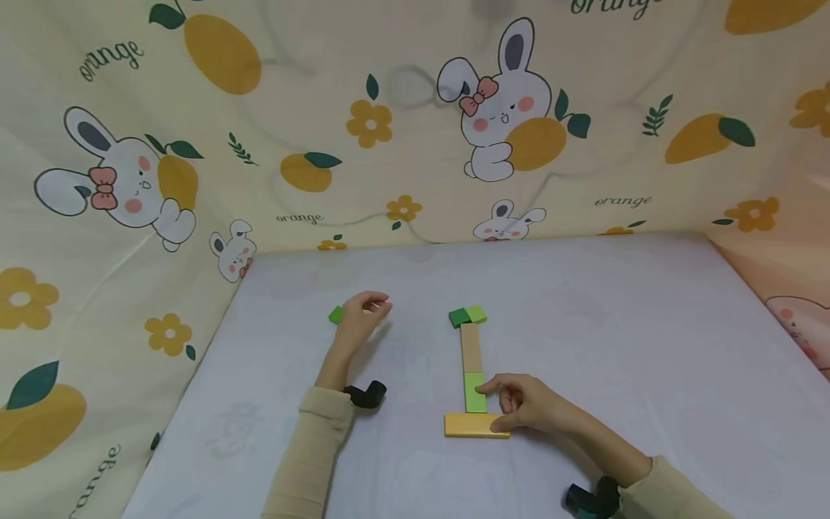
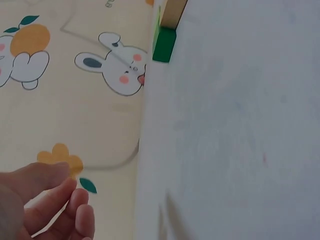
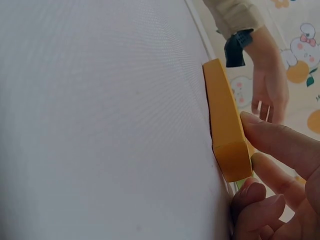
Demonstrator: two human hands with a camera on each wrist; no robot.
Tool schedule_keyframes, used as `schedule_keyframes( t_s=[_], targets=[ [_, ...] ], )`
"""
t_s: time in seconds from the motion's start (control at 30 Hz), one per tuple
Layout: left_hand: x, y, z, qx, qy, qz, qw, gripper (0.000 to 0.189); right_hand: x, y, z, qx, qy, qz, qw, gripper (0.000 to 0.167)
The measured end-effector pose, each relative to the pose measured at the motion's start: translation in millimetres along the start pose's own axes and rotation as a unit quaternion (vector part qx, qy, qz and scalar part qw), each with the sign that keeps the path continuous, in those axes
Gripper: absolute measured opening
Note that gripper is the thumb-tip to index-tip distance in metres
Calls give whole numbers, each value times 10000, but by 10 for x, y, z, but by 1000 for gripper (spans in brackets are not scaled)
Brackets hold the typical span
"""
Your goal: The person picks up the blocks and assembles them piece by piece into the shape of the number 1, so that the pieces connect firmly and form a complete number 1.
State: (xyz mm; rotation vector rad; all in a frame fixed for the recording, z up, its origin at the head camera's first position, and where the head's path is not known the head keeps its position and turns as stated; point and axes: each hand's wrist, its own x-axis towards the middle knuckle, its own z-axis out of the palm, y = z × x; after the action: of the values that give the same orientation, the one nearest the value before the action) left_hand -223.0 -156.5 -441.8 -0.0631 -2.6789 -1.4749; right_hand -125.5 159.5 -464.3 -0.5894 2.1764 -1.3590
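Note:
In the head view my left hand hovers over the left of the table, fingers loosely bent and nothing visible in them. A bright green block lies partly hidden behind it. My right hand holds the right end of a yellow rectangular block with its thumb, while the index fingertip touches a light green block. Above that green block runs a tan wooden block in line. At its top sit a dark green block and a light green block, both angled.
A white cloth covers the table. Behind and to the left hangs a cream curtain printed with rabbits and oranges. Black straps with devices sit at the wrists. The left wrist view shows the dark green block beside the table's far edge.

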Motion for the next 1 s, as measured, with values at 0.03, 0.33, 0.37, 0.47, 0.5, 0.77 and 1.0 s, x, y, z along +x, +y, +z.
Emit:
schedule_keyframes(
  t_s=[0.03, 0.33, 0.37, 0.47, 0.5, 0.77, 1.0],
  targets=[
    [-8, -16, -25, 33, 43, 4, 10000, 25, 1, 3, 2, 0, -2, -7, 10000, 54],
    [-31, -216, -235, 423, 663, -107, 9968, 26, 4, 0, 6, -21, 4, 0, 10000, 55],
    [-29, -236, -253, 431, 721, -113, 9964, 26, 3, -3, 5, -27, 7, 10, 10000, 55],
    [-27, -280, -303, 451, 832, -185, 9953, 26, 1, -2, 4, -37, -3, 4, 10000, 55],
    [-26, -295, -318, 478, 857, -205, 9950, 27, -1, -1, 5, -36, -8, -2, 10000, 55],
    [-36, -404, -430, 484, 1105, -601, 9909, 32, -1, -2, 11, -65, 0, -2, 10000, 54],
    [-12, -503, -450, 411, 1267, -1112, 9848, 41, -8, -8, 9, 11, 1, 75, 10000, 55]
  ],
)
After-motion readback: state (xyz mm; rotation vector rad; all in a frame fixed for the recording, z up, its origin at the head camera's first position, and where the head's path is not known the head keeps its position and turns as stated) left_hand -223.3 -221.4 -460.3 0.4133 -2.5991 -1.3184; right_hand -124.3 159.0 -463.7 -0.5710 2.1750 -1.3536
